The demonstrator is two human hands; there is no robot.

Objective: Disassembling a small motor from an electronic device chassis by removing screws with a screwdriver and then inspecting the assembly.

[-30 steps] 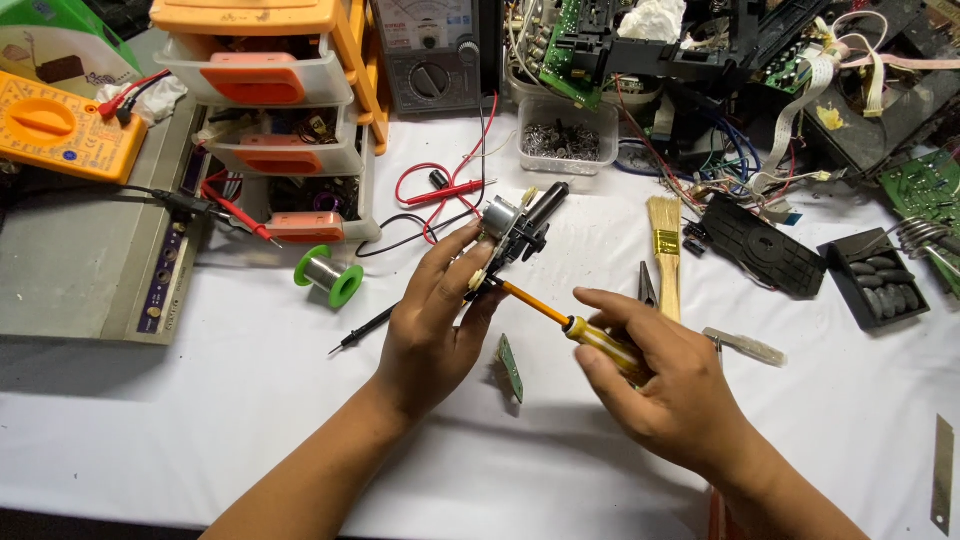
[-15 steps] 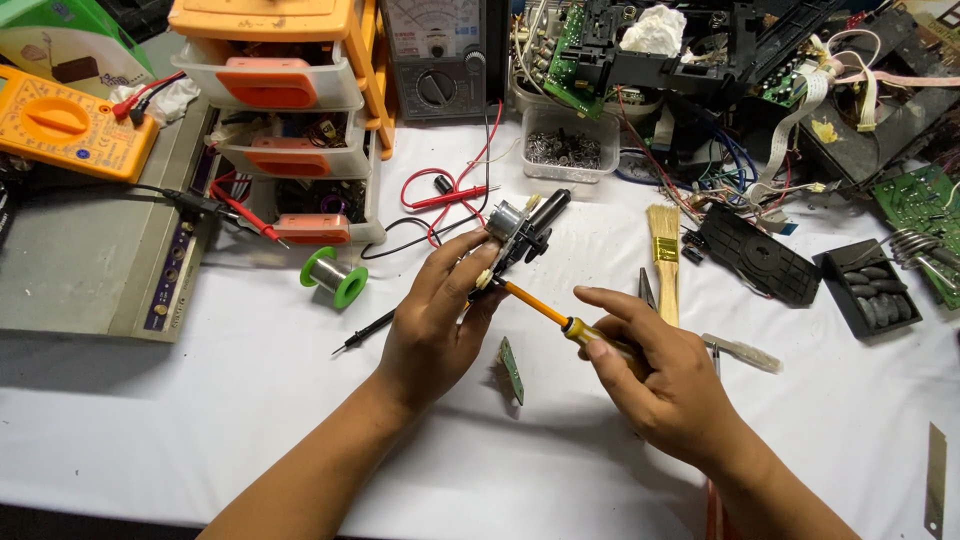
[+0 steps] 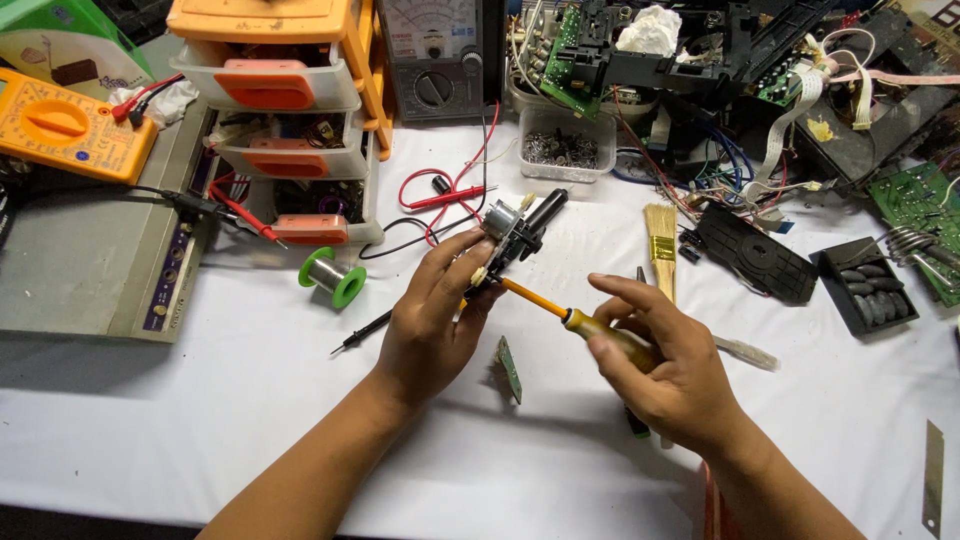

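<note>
Left hand (image 3: 430, 320) still grips motor assembly (image 3: 515, 232); right hand (image 3: 665, 370) holds yellow screwdriver (image 3: 590, 328), tip unmoved at assembly — still working same screw.

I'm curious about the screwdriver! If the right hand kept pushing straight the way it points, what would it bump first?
The right hand aims its screwdriver up and left, so it would probably meet the small motor part in the left hand.

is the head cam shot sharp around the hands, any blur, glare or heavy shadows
Head view: the left hand, the small motor assembly it holds and the right hand gripping the yellow-handled screwdriver look sharp; soft, even light, with faint shadows on the white table cover beneath the forearms; no strong glare; the edges bow slightly, wide-lens.
</note>
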